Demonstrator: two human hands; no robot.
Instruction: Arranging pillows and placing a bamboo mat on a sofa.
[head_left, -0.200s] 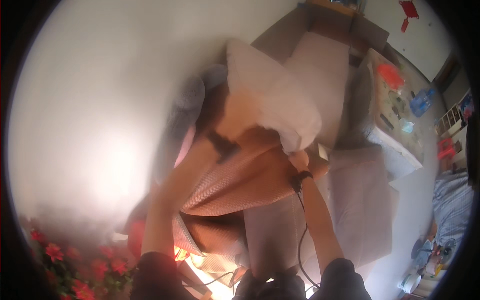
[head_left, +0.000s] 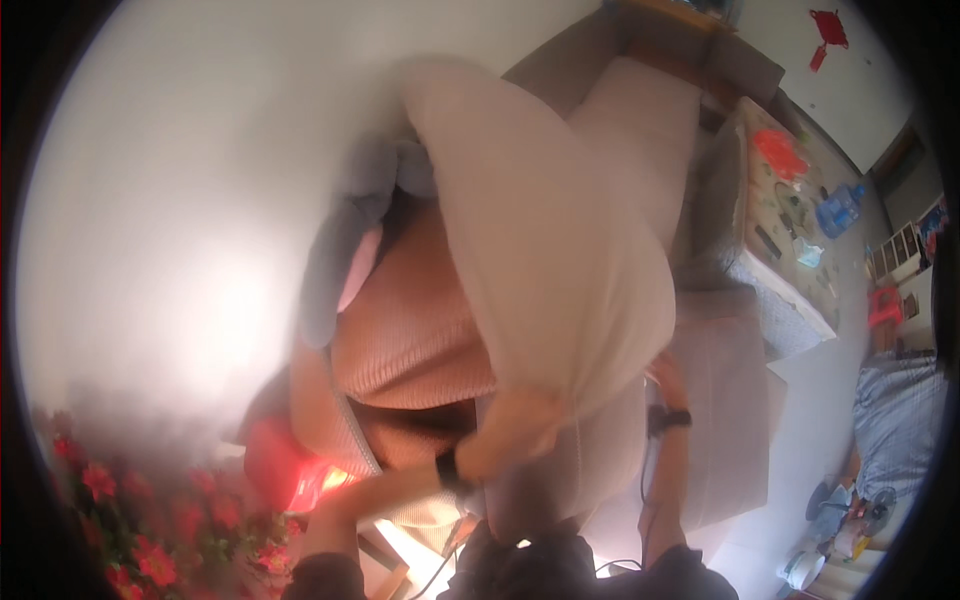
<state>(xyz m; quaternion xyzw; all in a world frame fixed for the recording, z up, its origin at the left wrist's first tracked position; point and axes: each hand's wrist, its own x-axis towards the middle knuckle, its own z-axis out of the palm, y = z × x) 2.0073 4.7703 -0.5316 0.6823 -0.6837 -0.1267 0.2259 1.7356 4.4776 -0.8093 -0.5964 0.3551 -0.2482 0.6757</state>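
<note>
A large beige cushion [head_left: 570, 230] stands tilted up in front of me, broad and soft, with its lower edge toward me. My left hand [head_left: 515, 430], somewhat blurred, is closed on the lower edge, where the cloth gathers into folds. At the cushion's lower right edge is my right hand [head_left: 668, 380], its fingers bent against the cloth; their grip is partly hidden. Behind and below the cushion lies brown ribbed fabric [head_left: 410, 330] over the seat. Grey plush things [head_left: 365, 180] with a pink part rest between it and the wall.
Beige sofa seats [head_left: 720, 400] run along the right and far side. A table [head_left: 800, 280] to the right bears a red bag [head_left: 780, 153] and a blue plastic bottle [head_left: 840, 210]. Red flowers [head_left: 155, 560] and a glowing red object [head_left: 285, 465] are at the lower left.
The cushion has swung up and toward me, covering more of the brown fabric. My left hand has come down and right onto its lower edge. My right hand has moved right and nearer.
</note>
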